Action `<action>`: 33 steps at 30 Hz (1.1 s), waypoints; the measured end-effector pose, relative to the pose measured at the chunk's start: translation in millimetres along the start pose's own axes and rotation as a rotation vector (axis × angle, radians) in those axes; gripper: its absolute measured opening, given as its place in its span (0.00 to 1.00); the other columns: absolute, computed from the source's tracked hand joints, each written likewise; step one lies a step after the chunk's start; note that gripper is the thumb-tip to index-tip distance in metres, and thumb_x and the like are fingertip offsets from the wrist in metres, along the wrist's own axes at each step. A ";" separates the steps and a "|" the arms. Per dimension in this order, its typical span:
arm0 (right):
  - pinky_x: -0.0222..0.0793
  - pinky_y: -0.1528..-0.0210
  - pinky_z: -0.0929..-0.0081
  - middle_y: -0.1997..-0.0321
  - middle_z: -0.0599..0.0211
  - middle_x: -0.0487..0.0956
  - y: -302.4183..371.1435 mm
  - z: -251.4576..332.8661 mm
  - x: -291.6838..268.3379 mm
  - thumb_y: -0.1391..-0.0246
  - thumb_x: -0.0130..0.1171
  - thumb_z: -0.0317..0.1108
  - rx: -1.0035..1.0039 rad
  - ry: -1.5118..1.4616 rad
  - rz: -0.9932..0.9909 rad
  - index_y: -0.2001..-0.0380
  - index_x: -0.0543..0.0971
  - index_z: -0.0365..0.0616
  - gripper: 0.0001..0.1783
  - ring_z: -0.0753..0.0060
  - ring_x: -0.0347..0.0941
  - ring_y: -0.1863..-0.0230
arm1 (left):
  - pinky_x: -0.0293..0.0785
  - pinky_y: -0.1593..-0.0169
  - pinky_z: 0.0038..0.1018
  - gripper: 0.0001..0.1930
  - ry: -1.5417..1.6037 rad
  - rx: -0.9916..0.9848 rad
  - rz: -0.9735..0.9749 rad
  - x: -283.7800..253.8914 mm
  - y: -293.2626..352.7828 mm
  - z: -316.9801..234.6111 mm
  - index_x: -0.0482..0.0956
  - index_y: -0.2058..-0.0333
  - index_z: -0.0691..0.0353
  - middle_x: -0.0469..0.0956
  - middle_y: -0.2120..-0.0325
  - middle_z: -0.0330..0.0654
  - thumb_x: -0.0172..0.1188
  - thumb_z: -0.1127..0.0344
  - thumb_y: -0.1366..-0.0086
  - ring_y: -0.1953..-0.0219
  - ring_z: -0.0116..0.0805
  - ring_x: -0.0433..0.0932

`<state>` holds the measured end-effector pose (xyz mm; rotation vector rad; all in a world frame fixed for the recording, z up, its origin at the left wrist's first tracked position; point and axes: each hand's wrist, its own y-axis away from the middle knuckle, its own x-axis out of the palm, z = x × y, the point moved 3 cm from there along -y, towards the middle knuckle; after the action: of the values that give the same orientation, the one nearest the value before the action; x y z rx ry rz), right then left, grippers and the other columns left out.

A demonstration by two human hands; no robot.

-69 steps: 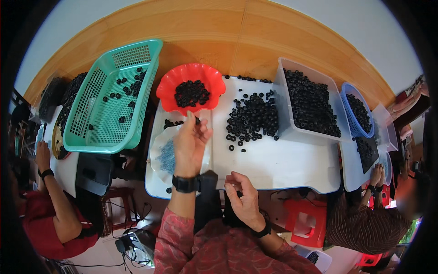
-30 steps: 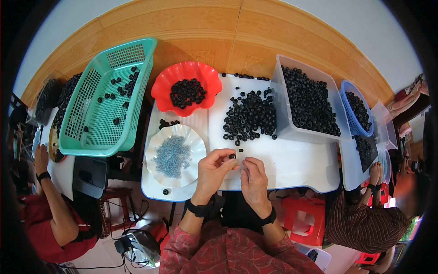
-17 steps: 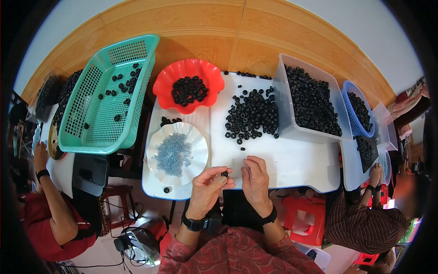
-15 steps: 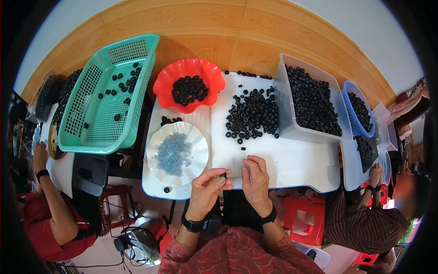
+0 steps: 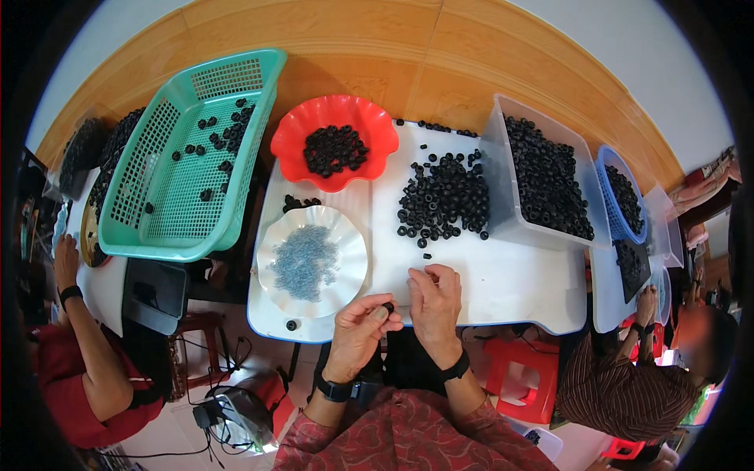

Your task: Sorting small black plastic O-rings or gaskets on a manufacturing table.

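Note:
My left hand (image 5: 357, 331) pinches a small black ring-shaped part (image 5: 388, 307) between thumb and fingers, just off the table's front edge. Close beside it, my right hand (image 5: 437, 308) has its thumb and fingertips drawn together; anything between them is too small to make out. A white scalloped plate (image 5: 350, 284) with tiny bluish see-through pieces (image 5: 305, 263) stands left of my hands. Beyond them a loose pile of black ring-shaped parts (image 5: 444, 196) lies on the white table (image 5: 518, 282). One single black part (image 5: 291, 325) sits at the front left edge.
A red wavy bowl (image 5: 377, 169) holds more black parts. The green basket (image 5: 129, 228) on the left has several black clumps. On the right stand a clear bin (image 5: 542, 235) full of black parts and a blue basket (image 5: 640, 228). Co-workers sit left and right; a red stool (image 5: 522, 377) is behind.
My right hand has moved slightly left, nearer my left hand. The black part in my left fingers shows more plainly. The whole view has shifted a little.

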<state>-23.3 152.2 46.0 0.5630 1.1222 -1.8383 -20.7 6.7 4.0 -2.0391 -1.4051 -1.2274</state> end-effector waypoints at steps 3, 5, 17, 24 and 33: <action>0.65 0.60 0.65 0.62 0.62 0.72 0.0 -2.3 1.5 0.56 0.62 0.23 0.038 -0.007 -0.002 0.66 0.80 0.43 0.10 0.60 0.70 0.60 | 0.80 0.55 0.30 0.12 0.019 0.003 -0.011 2.2 -1.7 -0.8 0.75 0.51 0.69 0.77 0.58 0.48 0.52 0.74 0.32 0.60 0.34 0.80; 0.66 0.59 0.65 0.62 0.61 0.72 0.7 -6.0 2.2 0.56 0.63 0.23 0.064 -0.076 -0.025 0.68 0.79 0.43 0.09 0.59 0.69 0.61 | 0.80 0.55 0.30 0.12 0.018 -0.013 -0.026 2.8 -1.3 -2.4 0.74 0.51 0.69 0.77 0.58 0.48 0.51 0.74 0.32 0.60 0.34 0.79; 0.69 0.58 0.80 0.60 0.67 0.73 17.2 -1.8 -14.2 0.51 0.63 0.18 0.392 -0.858 0.119 0.67 0.80 0.39 0.07 0.77 0.71 0.59 | 0.79 0.58 0.26 0.12 0.079 -0.019 -0.071 4.6 -2.2 -1.6 0.74 0.52 0.69 0.77 0.59 0.48 0.52 0.73 0.32 0.63 0.30 0.78; 0.72 0.59 0.82 0.60 0.68 0.74 20.2 9.8 -11.6 0.50 0.64 0.21 0.420 -0.987 0.168 0.65 0.81 0.40 0.08 0.79 0.74 0.61 | 0.79 0.59 0.24 0.12 0.088 -0.010 -0.065 7.5 -1.6 -0.1 0.75 0.52 0.69 0.78 0.62 0.44 0.53 0.73 0.32 0.65 0.28 0.78; 0.73 0.60 0.83 0.59 0.66 0.73 19.3 13.0 -13.9 0.49 0.64 0.21 0.425 -1.010 0.161 0.65 0.81 0.38 0.07 0.78 0.76 0.63 | 0.78 0.59 0.24 0.12 0.063 0.012 -0.059 5.6 -2.5 2.6 0.75 0.52 0.68 0.79 0.62 0.43 0.53 0.73 0.33 0.65 0.28 0.78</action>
<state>1.2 143.3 53.5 -0.0897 0.0136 -1.8429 -21.0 12.7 6.8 -1.9460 -1.4494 -1.2934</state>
